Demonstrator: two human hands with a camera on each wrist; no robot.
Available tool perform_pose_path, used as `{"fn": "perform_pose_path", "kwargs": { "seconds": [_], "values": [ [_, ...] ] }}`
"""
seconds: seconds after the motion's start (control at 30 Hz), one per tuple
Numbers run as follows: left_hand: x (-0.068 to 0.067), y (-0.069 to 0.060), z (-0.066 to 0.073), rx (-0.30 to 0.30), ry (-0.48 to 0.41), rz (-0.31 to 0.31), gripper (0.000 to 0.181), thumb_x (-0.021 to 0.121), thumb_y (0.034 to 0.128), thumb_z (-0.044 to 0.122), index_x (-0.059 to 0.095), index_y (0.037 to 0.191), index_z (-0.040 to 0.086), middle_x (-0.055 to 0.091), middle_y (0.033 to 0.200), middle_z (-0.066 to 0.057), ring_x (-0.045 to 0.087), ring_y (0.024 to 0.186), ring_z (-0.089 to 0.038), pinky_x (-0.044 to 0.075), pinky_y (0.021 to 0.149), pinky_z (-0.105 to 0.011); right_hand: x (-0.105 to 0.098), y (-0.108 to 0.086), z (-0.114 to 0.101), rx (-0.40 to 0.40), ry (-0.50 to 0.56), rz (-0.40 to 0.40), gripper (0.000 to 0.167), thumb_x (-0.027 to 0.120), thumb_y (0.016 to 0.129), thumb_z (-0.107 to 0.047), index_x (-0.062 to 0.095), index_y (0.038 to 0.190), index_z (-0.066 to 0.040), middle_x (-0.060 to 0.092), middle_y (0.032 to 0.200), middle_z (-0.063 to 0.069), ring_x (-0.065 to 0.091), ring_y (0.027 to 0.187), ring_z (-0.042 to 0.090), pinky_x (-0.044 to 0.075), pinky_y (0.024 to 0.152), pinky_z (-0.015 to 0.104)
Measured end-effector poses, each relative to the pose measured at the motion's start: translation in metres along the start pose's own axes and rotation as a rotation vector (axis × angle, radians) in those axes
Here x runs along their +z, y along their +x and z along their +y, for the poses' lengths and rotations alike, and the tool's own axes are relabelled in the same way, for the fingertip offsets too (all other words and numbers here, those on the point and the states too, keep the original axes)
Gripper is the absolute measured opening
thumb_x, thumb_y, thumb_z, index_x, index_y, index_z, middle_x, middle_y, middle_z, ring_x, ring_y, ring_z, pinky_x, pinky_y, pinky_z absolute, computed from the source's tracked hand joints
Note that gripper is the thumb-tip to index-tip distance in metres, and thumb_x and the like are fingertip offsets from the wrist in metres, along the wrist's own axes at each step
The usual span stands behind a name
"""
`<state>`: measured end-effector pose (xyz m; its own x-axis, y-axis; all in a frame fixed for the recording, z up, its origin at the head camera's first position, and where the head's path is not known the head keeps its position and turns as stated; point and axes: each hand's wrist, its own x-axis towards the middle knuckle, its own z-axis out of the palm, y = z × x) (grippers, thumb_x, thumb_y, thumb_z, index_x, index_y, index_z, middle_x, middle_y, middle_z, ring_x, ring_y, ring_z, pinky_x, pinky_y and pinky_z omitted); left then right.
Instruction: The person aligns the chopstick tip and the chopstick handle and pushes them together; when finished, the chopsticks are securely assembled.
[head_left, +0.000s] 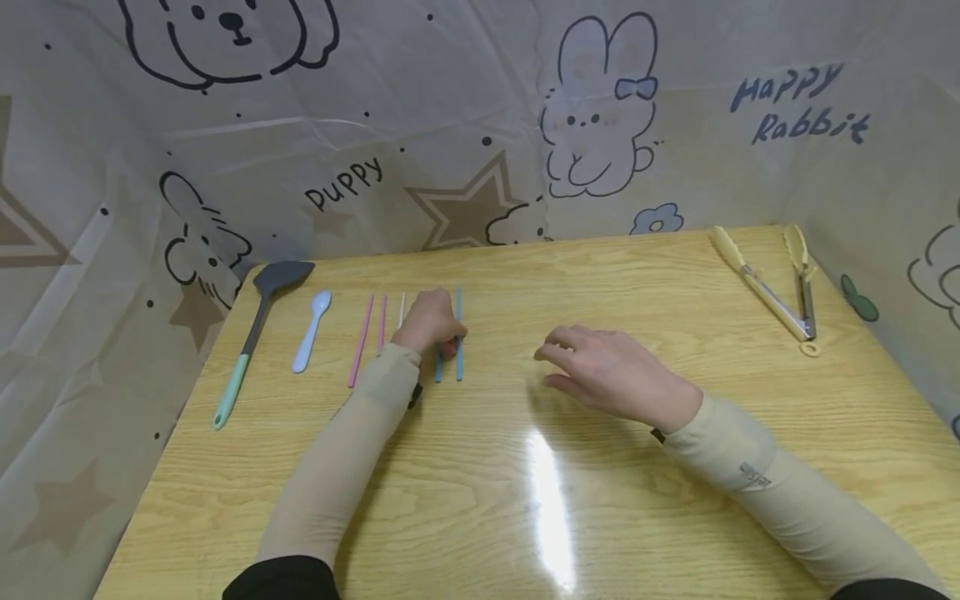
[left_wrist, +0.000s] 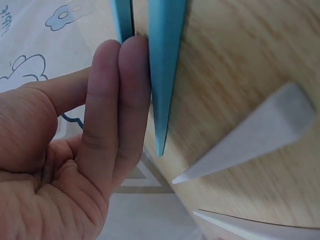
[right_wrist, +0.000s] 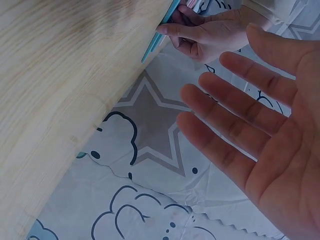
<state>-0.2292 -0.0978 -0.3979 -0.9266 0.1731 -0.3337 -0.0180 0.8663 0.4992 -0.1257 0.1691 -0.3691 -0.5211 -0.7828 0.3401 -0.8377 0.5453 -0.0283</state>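
Observation:
Over a pair of blue chopsticks my left hand (head_left: 427,321) is lowered, its thumb and fingers pinching the right-hand blue chopstick (head_left: 459,362). In the left wrist view two fingertips (left_wrist: 134,55) lie against the other blue chopstick (left_wrist: 165,65). Two white chopsticks (left_wrist: 255,132) lie beside that pair, largely hidden by the hand in the head view. Farther left are two pink chopsticks (head_left: 361,342). Held above the middle of the table, my right hand (head_left: 618,375) has loosely extended fingers and nothing in it.
A light blue spoon (head_left: 311,333) and a dark spatula with a mint handle (head_left: 258,333) lie at the left of the wooden table (head_left: 450,483). Spread tongs (head_left: 780,300) lie at the far right. Printed cloth (head_left: 450,125) hangs behind the table.

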Motion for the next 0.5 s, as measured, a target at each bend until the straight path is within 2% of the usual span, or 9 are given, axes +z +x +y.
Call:
{"fn": "perform_pose_path", "kwargs": {
  "seconds": [0.17,0.3,0.4,0.5],
  "values": [
    [0.0,-0.004,0.001,0.009,-0.003,0.016,0.025,0.069,0.09,0.005,0.066,0.068,-0.005,0.065,0.055,-0.008,0.068,0.051,-0.019,0.057,0.059,-0.025,0.001,0.0,-0.001,-0.008,0.011,-0.014,0.029,0.075,0.09,-0.028,0.069,0.112,-0.009,0.066,0.106,0.006,0.065,0.087,0.019,0.056,0.064,0.034],
    [-0.001,-0.014,0.006,0.053,0.0,0.063,0.034,0.066,0.0937,0.01,0.063,0.063,-0.004,0.065,0.055,-0.011,0.067,0.051,-0.022,0.053,0.052,-0.023,-0.001,0.0,0.0,-0.013,0.015,-0.015,0.031,0.074,0.09,-0.029,0.069,0.112,-0.008,0.066,0.106,0.006,0.065,0.09,0.021,0.057,0.069,0.035],
    [-0.003,-0.023,0.012,0.121,0.042,0.133,0.046,0.06,0.0984,0.016,0.055,0.055,0.003,0.06,0.05,-0.007,0.059,0.041,-0.018,0.044,0.042,-0.022,-0.004,0.002,0.001,-0.017,0.012,-0.012,0.032,0.074,0.09,-0.03,0.069,0.111,-0.007,0.066,0.105,0.007,0.064,0.092,0.022,0.056,0.073,0.036],
    [-0.009,-0.033,0.021,0.18,0.11,0.204,0.053,0.055,0.1017,0.021,0.044,0.051,0.01,0.046,0.043,0.002,0.04,0.034,-0.009,0.031,0.036,-0.02,-0.007,0.005,0.004,-0.014,0.021,-0.007,0.032,0.074,0.09,-0.029,0.069,0.111,-0.006,0.065,0.105,0.007,0.064,0.091,0.023,0.056,0.074,0.037]
  ]
}}
